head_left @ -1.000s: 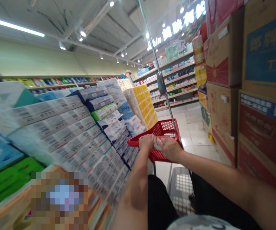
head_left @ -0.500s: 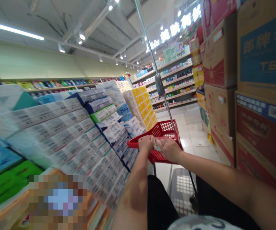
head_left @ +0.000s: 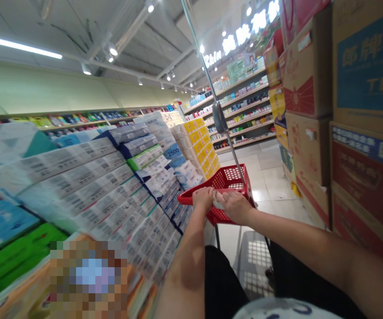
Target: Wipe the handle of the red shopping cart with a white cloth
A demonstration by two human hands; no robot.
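In front of me is a red plastic shopping cart point(head_left: 186, 197) with a mesh basket; what I see of its inside looks bare. My left hand point(head_left: 203, 198) is closed over the near rim, where its handle is. Close beside it, my right hand point(head_left: 237, 206) wraps the same handle. A pale patch shows on the handle between the two hands, and I cannot make out what it is. A tall metal pole point(head_left: 198, 48) with a grey oval fitting point(head_left: 219, 117) rises from the far right corner of the basket. My fingertips are partly hidden from view.
Stacked tissue packs point(head_left: 88, 177) line the left side, with yellow-and-white packs point(head_left: 204, 144) farther on. Cardboard cartons point(head_left: 311, 146) are piled high on the right. A tiled floor point(head_left: 271, 177) runs between them toward stocked shelves point(head_left: 244, 106) under a lit sign.
The cartons have shifted slightly right in view and the far shelves sit a little differently, as the view moves slightly. Both hands keep the same hold on the cart.
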